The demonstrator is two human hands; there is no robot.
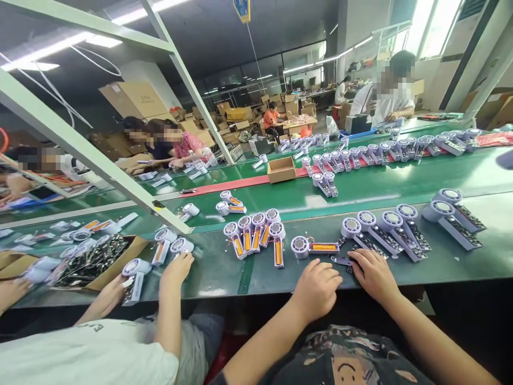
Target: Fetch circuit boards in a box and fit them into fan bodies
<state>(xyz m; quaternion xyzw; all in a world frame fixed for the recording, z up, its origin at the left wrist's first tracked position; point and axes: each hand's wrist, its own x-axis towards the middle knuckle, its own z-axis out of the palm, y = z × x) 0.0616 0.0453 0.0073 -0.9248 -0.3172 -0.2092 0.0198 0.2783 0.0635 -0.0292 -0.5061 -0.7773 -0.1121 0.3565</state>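
My left hand (318, 287) rests at the bench's front edge with its fingers curled together; whatever may be in them is hidden. Beside it, my right hand (373, 274) pinches a small dark circuit board (340, 261) low over the bench, its fingers partly covering the piece. Just beyond my left hand lies a lilac handheld fan (300, 246), its handle uncovered to show an orange battery (324, 247). Past my right hand, several fans with dark circuit boards in their handles (390, 220) lie in a slanted row.
More fans with orange batteries (258, 218) are grouped at left. A green conveyor belt (224, 184) carries a small cardboard box (281, 170) and many fans. A co-worker's hand (178, 267) touches a fan at left, near a carton of circuit boards (134, 247). A pale metal post (120, 171) slants across.
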